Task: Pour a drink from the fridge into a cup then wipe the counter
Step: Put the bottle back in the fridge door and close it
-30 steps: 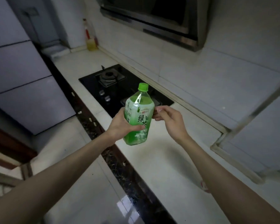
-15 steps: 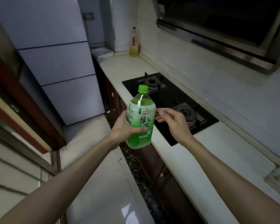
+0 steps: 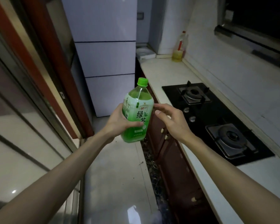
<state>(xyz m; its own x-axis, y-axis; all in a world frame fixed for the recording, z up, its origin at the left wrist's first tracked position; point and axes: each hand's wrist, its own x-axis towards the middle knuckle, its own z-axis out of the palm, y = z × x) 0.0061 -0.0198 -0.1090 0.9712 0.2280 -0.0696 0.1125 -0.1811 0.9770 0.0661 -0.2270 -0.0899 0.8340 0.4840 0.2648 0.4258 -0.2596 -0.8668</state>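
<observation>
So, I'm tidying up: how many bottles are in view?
2: a green tea bottle in the left hand, and a yellowish bottle at the far end of the counter. More may sit outside view.

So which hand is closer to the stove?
Right. The right hand hovers just beside the stove, at the front edge of the counter. The left hand is farther away, gripping the green bottle above the floor.

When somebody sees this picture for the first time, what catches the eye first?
A green tea bottle, cap on, is in the centre, gripped by the left hand, the right hand open beside it. At right a black gas hob sits in the pale counter; a white fridge stands behind.
</observation>
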